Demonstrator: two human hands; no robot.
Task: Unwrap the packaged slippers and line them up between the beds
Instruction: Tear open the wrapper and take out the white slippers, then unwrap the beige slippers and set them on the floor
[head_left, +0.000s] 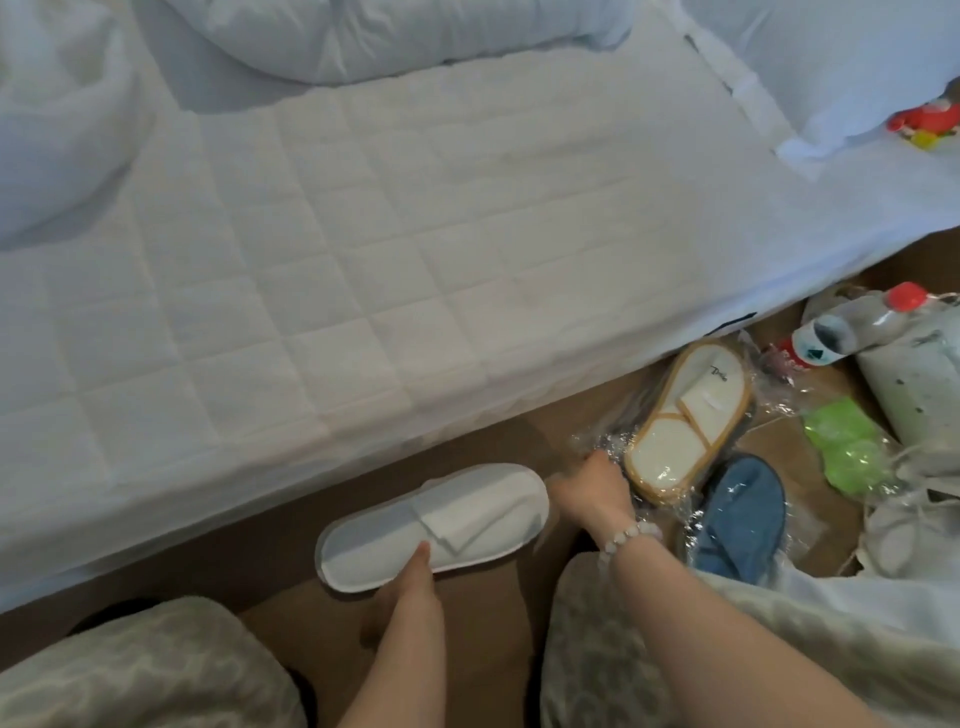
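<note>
An unwrapped white slipper (441, 519) is held just above the brown floor beside the bed; my left hand (410, 582) grips its heel end, thumb on top. My right hand (597, 491) reaches to the right and pinches the clear plastic wrap at the near end of a packaged white slipper pair with tan trim (685, 421). That pack lies on the floor by the bed's edge. A blue slipper pair (737, 514) in clear wrap lies just right of my right wrist, partly hidden by my arm.
The white quilted bed (363, 234) fills the upper view, with duvet and pillows at its far side. On the floor at right lie a red-capped plastic bottle (852, 322), a green packet (841, 441), loose plastic and white cloth bags. My patterned knees are at the bottom.
</note>
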